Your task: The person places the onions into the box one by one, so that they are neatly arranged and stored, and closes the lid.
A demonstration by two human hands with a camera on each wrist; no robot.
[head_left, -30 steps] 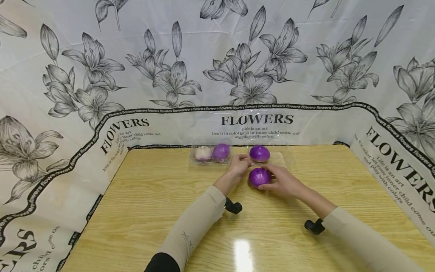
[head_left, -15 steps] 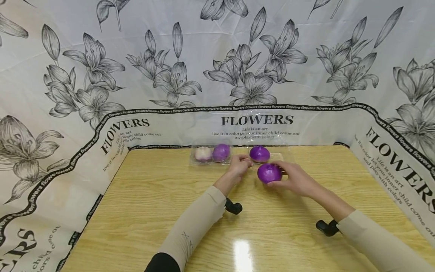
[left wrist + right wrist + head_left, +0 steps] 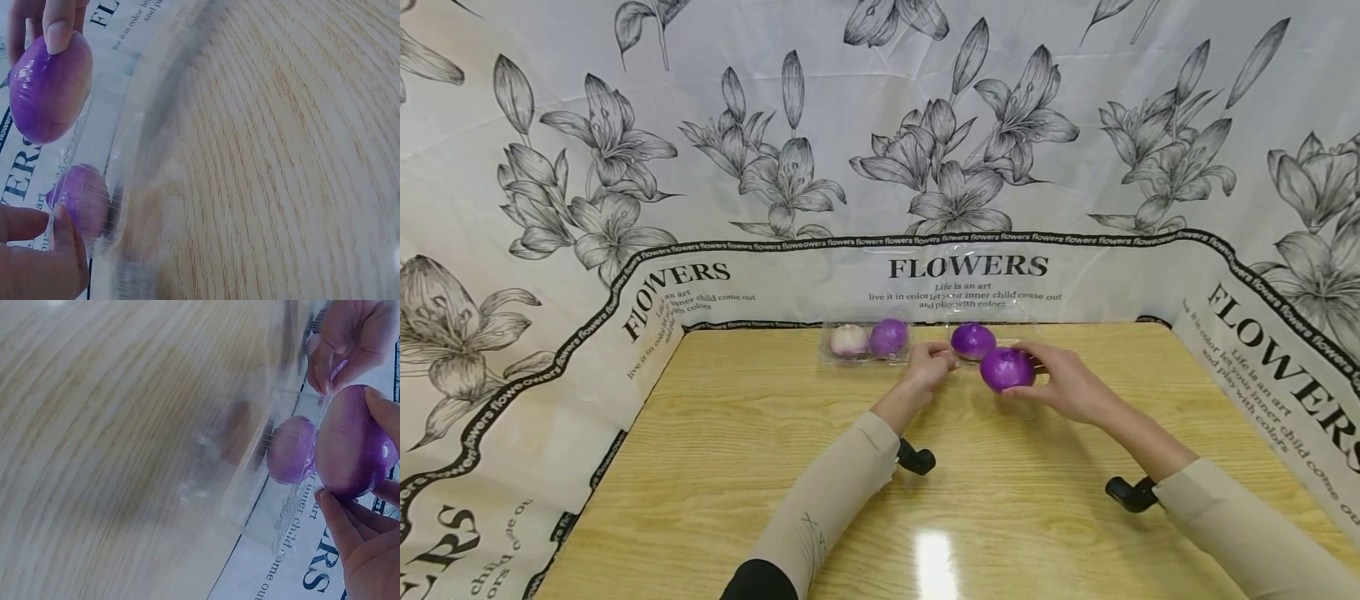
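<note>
My right hand (image 3: pixel 1066 385) grips a glossy purple onion (image 3: pixel 1006 370) between thumb and fingers, held over the front of a clear plastic box (image 3: pixel 250 515). Inside that box, on its left side, sits another purple onion (image 3: pixel 973 340). With thumb and fingertips my left hand (image 3: pixel 927 368) pinches the box's near left rim. Seen from the left wrist, the held onion (image 3: pixel 51 87) hangs above the rim, and the onion in the box (image 3: pixel 84 200) shows through the plastic. The right wrist view has my fingers (image 3: pixel 344 528) under the held onion (image 3: pixel 350 440).
Left of my left hand stands a second clear box (image 3: pixel 865 360) with a whitish onion (image 3: pixel 848 340) and a purple one (image 3: pixel 889 337). Behind both boxes rises a white flower-printed cloth (image 3: pixel 812 283) at the far edge of the wooden table (image 3: pixel 760 433).
My right hand has lifted the onion and carried it right and a little away from me, up to the right-hand box. My left hand has stayed in place at the box rim.
</note>
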